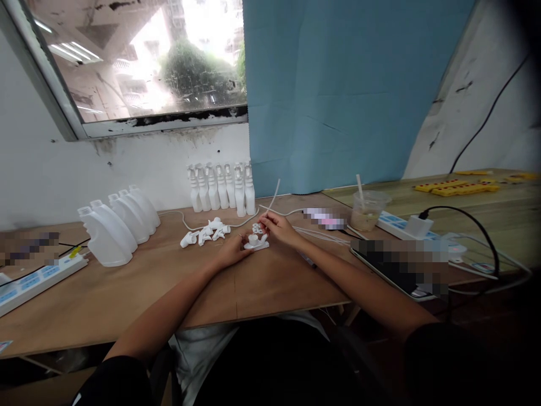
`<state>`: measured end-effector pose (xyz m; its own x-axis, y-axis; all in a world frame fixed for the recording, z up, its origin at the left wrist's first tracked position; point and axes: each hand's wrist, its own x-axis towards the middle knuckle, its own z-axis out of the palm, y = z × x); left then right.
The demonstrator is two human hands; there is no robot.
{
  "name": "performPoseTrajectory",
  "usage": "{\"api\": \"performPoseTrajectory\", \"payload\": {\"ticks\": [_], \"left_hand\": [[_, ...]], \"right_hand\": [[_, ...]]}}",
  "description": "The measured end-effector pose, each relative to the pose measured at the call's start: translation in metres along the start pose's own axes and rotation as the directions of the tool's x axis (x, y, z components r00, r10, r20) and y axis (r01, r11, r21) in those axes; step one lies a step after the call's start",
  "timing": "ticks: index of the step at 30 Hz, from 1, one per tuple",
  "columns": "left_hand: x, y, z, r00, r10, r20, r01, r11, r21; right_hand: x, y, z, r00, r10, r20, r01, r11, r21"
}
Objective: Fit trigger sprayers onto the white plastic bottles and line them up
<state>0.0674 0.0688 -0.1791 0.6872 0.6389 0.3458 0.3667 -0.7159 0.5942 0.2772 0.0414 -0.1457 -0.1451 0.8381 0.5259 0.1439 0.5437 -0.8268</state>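
My left hand (233,250) rests at the middle of the table, its fingers closed on the side of a white spray-nozzle part (256,243). Just above that part, my right hand (276,226) pinches a thin white plastic tube (275,194), which points up and slightly right. Small white ring-shaped pieces (257,228) show between the two hands; whether they are held or lying there I cannot tell. Left of my hands is a loose pile of white spray-trigger heads (205,232). Several thin white tubes (323,234) lie to the right, behind my right forearm.
White bottles with trigger sprayers (222,186) stand against the wall. Larger translucent handled bottles (110,242) line up at left. Power strips (42,280) with cables lie on both sides. A plastic cup (367,211) with a straw and a dark phone (391,270) are at right.
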Motion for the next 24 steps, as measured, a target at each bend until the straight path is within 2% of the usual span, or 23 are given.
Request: {"api": "performPoseTrajectory", "payload": {"ticks": [5, 13, 20, 24], "left_hand": [[-0.001, 0.004, 0.0, 1.0, 0.008, 0.009, -0.008, 1.0, -0.007], [0.001, -0.002, 0.004, 1.0, 0.029, -0.003, -0.029, 0.999, -0.021], [0.001, 0.002, 0.003, 1.0, 0.01, 0.006, -0.01, 0.999, -0.042], [0.0, 0.002, 0.003, 1.0, 0.004, 0.005, -0.004, 0.999, -0.038]], "right_hand": [[-0.003, -0.001, 0.0, 0.999, -0.041, 0.001, 0.041, 0.996, -0.076], [-0.004, -0.008, -0.002, 0.997, -0.074, -0.004, 0.073, 0.989, -0.128], [-0.008, -0.01, -0.003, 0.988, -0.136, 0.073, 0.149, 0.964, -0.222], [-0.008, -0.01, -0.002, 0.986, -0.121, 0.114, 0.143, 0.967, -0.211]]}}
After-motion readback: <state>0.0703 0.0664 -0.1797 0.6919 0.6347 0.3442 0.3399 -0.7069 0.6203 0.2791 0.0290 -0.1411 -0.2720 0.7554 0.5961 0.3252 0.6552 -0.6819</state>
